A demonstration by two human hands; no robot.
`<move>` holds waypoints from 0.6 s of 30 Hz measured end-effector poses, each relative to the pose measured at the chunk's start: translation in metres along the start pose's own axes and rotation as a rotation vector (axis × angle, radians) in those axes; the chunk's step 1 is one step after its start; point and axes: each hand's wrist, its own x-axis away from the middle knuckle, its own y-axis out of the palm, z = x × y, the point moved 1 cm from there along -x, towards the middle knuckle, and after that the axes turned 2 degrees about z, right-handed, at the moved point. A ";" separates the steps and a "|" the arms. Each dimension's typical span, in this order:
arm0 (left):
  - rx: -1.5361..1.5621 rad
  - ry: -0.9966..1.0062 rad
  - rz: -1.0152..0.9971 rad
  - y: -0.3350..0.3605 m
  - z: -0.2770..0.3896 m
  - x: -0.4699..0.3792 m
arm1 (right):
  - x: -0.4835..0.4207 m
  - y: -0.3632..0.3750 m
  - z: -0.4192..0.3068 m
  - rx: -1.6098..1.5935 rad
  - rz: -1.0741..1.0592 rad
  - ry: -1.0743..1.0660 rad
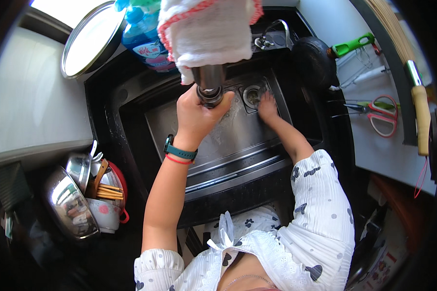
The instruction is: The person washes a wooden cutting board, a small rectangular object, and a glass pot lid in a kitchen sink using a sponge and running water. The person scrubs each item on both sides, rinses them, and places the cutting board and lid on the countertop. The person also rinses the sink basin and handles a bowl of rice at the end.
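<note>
My left hand (200, 112) is closed around the dark metal head of a faucet (210, 82), over the sink. A white cloth with a red-edged border (211, 34) hangs over the faucet's upper part. Lower down lies the stainless steel sink basin (218, 134), wet on its floor. My right hand (267, 105) reaches into the basin beside the round drain (252, 96), its fingers blurred at the drain's right edge. Whether those fingers hold anything is not clear.
Blue detergent bottles (145, 40) and a round lid (93, 40) stand behind at left. A metal bowl (73, 203) and a patterned bowl (103, 214) sit lower left. At right are a black pan (313, 62), a second small tap (264, 43) and scissors (382, 115).
</note>
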 end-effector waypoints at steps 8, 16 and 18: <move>0.122 -0.040 0.016 0.013 0.006 0.010 | 0.045 -0.005 -0.079 -0.193 -0.023 -0.383; 0.458 -0.266 -0.074 0.011 0.034 0.028 | 0.080 -0.017 -0.041 -0.439 -0.268 -1.201; 0.446 -0.303 -0.059 0.013 0.041 0.028 | 0.077 -0.004 -0.034 -0.410 -0.180 -0.956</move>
